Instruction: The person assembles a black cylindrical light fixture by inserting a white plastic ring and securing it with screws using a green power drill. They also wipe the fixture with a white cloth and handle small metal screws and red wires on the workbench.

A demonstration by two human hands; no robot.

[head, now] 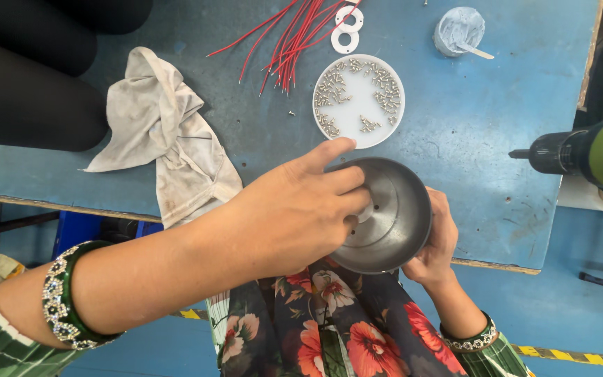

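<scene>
A grey metal cup, round and deep like a lamp housing, is held over the person's lap at the near edge of the blue worktop. The right hand cradles it from outside, palm against the far wall, fingers wrapped round where they cannot be seen in full. The left hand reaches across into the open mouth: its fingers are pressed close together against the inner floor near some small holes, and the thumb lies along the rim. Whether they pinch a small part there cannot be told.

The cup looks like thin spun or pressed sheet metal, so it is probably light and stiff, though the wall might dent under a hard squeeze. Its smooth, dull surface would be somewhat slippery, and the rim may be sharp. The safest hold seems to be the one shown: a wide grip round the outer wall, with the other hand steadying inside.

Just beyond the cup a white dish holds many small screws. Red wires and flat white rings lie farther back, a crumpled rag to the left, a small tub with a stick at the far right. A green power driver juts in from the right edge, its bit pointing towards the dish.
</scene>
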